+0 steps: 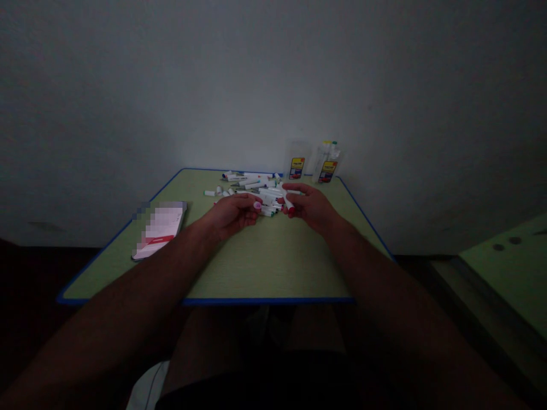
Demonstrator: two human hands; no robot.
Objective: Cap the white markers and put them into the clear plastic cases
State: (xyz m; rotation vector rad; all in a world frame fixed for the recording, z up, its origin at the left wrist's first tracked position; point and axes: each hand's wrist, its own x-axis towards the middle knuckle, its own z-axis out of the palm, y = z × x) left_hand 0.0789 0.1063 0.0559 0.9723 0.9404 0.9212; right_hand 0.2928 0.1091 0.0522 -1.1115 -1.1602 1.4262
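Over the far half of the table (265, 262), both hands work just in front of a loose pile (250, 185) of white markers. The right hand (314, 206) has its fingers closed round one marker (287, 200), which is tilted so that its red end points down toward the person. The left hand (234, 213), just beside it, pinches a small pink piece (257, 205) at the fingertips; whether that is a cap or the end of a whole marker, I cannot tell. Pieces and markers are apart, with a narrow gap between the hands.

The marker should be light and stiff, its smooth barrel perhaps a little slippery and apt to roll if laid down. Mid-barrel looks the best place to hold it, thumb against fingers, clear of the ends. The pink piece, being so small, suits a fingertip pinch; a hard squeeze might make it slip away.

Loose caps (209, 193) lie left of the pile. Behind, near the wall (256, 85), stand a clear box (297, 167) and a second box (327, 171) with markers inside. A phone (160, 228) lies on the left.
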